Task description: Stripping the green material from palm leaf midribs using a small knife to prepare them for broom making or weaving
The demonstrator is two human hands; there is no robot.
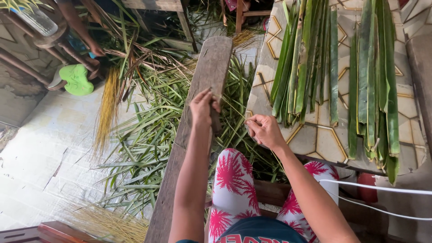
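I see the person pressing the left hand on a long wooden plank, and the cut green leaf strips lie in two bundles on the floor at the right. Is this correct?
Not quite. In the head view the two bundles of green leaf strips lie on a patterned table, not on the floor. The left hand does press on the long wooden plank.

Daylight falls on a pale, cracked concrete floor (pixel 40 148); a patterned tile bench (pixel 315 135) stands at right, wooden furniture (pixel 155 6) behind.

The lower end of the long weathered wooden plank (pixel 198 135) was cut off by the bottom edge. What was gripped in the left hand (pixel 202 108) was mostly covered by the fingers. The thin pale strip pinched by the right hand (pixel 264 130) was too fine to be identified. Another person's hand (pixel 96 49) was seen only in part, its arm being cut off at the top.
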